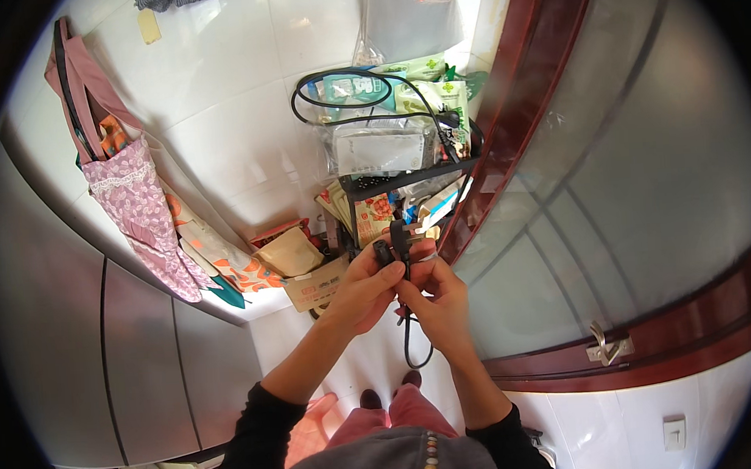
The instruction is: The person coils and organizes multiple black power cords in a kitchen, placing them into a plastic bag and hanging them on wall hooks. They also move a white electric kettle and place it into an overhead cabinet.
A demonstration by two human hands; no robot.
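Both hands meet in front of me around a black power cord. My left hand (364, 292) grips it near its socket-shaped connector (383, 252) and the three-pin plug (402, 238), which stand side by side above the fingers. My right hand (439, 298) pinches the cord just below the plug, its fingertips close to the left thumb. A loop of the cord (408, 354) hangs below the hands. Beyond them, another black cable (344, 119) lies coiled over plastic packets on the top of a black rack (385, 184).
Packets and a small box (441, 204) fill the rack's lower level. A cardboard piece (318, 287) lies left of my hands. Patterned aprons (131, 183) hang on the left wall. A frosted glass door (602, 178) with a metal handle (604, 348) stands right. A pink plastic stool (306, 432) is near my legs.
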